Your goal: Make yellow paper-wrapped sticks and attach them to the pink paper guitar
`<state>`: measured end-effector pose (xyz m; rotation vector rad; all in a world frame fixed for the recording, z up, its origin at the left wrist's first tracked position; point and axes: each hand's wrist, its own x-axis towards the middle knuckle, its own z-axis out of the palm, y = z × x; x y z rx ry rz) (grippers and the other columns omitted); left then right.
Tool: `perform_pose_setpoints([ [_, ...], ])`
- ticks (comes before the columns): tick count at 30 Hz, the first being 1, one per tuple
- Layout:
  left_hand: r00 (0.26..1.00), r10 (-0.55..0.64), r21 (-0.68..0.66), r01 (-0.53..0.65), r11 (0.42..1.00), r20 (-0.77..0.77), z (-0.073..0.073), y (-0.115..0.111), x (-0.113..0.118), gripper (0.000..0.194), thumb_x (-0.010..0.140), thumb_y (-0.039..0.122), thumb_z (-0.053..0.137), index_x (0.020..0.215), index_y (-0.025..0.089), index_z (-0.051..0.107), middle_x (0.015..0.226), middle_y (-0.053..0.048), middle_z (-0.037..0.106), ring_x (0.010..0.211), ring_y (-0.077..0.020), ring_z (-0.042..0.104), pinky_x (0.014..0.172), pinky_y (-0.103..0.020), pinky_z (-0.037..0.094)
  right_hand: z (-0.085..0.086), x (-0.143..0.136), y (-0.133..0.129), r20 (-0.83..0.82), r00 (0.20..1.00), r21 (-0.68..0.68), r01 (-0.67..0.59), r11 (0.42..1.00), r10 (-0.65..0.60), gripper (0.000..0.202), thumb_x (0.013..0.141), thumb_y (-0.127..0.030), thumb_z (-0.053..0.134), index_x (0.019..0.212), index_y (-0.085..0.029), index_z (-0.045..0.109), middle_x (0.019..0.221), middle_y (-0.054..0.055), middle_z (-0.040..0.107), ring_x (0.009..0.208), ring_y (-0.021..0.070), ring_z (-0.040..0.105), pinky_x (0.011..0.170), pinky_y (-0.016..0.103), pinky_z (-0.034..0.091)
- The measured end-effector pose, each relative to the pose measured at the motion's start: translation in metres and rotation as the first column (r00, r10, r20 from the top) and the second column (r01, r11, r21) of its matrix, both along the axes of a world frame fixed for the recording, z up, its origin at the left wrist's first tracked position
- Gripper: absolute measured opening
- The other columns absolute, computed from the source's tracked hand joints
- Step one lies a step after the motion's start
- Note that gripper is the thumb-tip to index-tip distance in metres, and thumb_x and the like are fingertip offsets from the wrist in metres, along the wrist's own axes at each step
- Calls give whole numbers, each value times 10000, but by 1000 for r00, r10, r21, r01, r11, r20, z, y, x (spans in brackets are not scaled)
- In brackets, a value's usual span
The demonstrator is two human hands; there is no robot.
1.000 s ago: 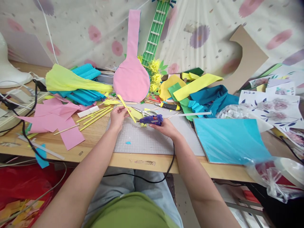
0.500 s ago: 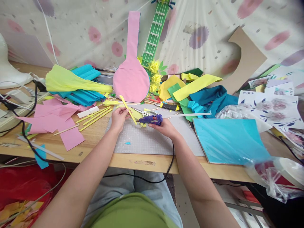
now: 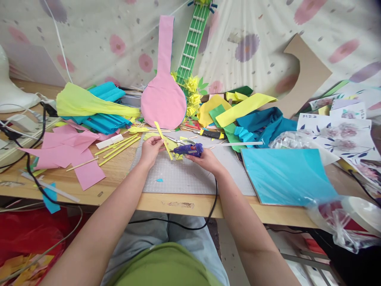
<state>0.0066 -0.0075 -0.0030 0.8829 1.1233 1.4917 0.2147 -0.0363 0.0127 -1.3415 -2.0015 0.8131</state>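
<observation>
Between the fingers of my left hand (image 3: 151,149) is a slim yellow paper-wrapped stick (image 3: 163,140), tilted with its top to the left. My right hand (image 3: 205,159) grips a purple hot glue gun (image 3: 188,149), whose nozzle points left at the stick; whether they touch I cannot tell. A long white glue stick (image 3: 238,143) juts from the gun's back. Both hands are above the grey cutting mat (image 3: 196,182). Behind them a pink banjo-shaped piece (image 3: 163,101) leans upright. Scissors (image 3: 180,140) lie partly hidden behind the gun.
Several yellow sticks (image 3: 120,150) lie left of the mat beside pink paper (image 3: 71,147). A yellow-and-black utility knife (image 3: 212,134) lies behind the gun. A blue sheet pack (image 3: 287,174) sits at the right. The gun's black cord (image 3: 212,210) hangs over the table edge.
The yellow stick has shifted slightly right and down in my left hand, its top now further right. My right hand and the glue gun stay almost in place.
</observation>
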Motion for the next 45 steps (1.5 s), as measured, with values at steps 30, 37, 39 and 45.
perform_pose_setpoints([
  [30,973,-215,-37,213,976,-86,-5,-4,3,264,547,280,701,737,130,598,716,-41,652,681,-182,628,629,-336,516,-1,3,3,-82,996,48,39,998,-35,403,718,-471,579,1011,-200,630,1011,51,656,913,201,596,800,312,445],
  [37,958,-267,-76,261,962,-101,2,-9,5,254,542,264,704,724,126,592,684,-35,639,633,-178,628,608,-327,508,5,4,1,-34,995,37,94,995,-93,427,703,-479,585,995,-173,640,925,59,670,816,193,600,741,303,446],
  [39,955,-278,-84,270,959,-106,3,-10,5,253,538,260,705,720,127,593,673,-32,640,618,-174,623,596,-322,508,5,4,2,-29,995,39,96,995,-95,431,702,-489,580,982,-168,646,881,56,673,778,184,597,705,289,445],
  [45,935,-332,-93,323,942,-124,-2,-9,4,269,523,288,723,711,139,602,670,-24,635,634,-162,611,589,-304,509,1,7,4,-34,995,65,91,994,-89,424,717,-506,553,981,-187,646,853,47,668,758,170,583,692,280,439],
])
